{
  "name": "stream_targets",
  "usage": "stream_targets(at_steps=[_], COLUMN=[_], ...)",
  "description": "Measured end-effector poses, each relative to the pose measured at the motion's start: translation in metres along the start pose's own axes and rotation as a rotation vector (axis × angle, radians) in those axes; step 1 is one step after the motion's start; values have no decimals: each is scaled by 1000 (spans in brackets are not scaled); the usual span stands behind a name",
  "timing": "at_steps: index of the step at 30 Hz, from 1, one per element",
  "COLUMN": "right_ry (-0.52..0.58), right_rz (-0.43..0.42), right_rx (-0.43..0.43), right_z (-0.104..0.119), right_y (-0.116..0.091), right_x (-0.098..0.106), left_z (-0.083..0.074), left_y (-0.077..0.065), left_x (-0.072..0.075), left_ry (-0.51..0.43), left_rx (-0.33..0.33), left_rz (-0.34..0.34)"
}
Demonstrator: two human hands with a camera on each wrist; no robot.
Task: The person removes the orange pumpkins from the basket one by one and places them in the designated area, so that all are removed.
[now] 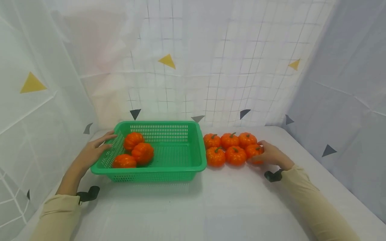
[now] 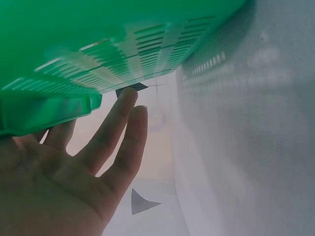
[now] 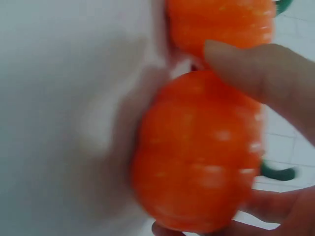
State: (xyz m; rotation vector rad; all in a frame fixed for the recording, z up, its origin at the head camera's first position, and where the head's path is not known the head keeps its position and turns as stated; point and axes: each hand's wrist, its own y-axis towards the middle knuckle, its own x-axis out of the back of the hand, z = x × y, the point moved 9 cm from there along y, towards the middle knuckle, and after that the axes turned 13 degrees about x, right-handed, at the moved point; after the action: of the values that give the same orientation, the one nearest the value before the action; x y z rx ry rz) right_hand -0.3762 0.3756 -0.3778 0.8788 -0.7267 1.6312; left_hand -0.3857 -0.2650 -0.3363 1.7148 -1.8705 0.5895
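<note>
A green plastic basket [image 1: 150,170] stands on the table, with three orange toy pumpkins [image 1: 143,153] in its left part. My left hand [image 1: 89,153] rests at the basket's left rim, its fingers extended; in the left wrist view two fingers [image 2: 114,125] lie apart under the slotted wall. Right of the basket, several more pumpkins with green stems sit close together in two rows. My right hand [image 1: 270,155] holds the rightmost pumpkin [image 3: 197,152] of the front row, thumb on one side and fingers curled round the other. Another pumpkin [image 3: 221,22] sits beside it.
A white cloth covers the table [image 1: 169,214]. White sheets with grid lines and yellow and grey triangles hang behind and on both sides. Dark wrist camera mounts [image 1: 88,194] sit under both wrists.
</note>
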Motion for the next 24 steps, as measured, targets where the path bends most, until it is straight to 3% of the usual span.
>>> stream_targets(at_steps=[3,6,10,14,18,24], right_ry=[-36,-60,-61,-42,-43,-148], right_rz=[-5,-64,-134,-145,-92,96], right_rx=[33,105,240,383,535,733], right_z=[15,45,108,176,238,315], right_y=[-1,-1,3,6,13,33], right_x=[8,17,22,21,13,-24], left_z=[-1,-2,-3,-1,-2,-3], left_y=[1,0,-2,-2,-2,-2], left_x=[0,0,0,0,1,2], left_ry=[-1,1,-2,-3,4,12], left_rx=[-8,-4,6,4,1,-12], left_rz=[-1,-4,-4,-6,-10,-15])
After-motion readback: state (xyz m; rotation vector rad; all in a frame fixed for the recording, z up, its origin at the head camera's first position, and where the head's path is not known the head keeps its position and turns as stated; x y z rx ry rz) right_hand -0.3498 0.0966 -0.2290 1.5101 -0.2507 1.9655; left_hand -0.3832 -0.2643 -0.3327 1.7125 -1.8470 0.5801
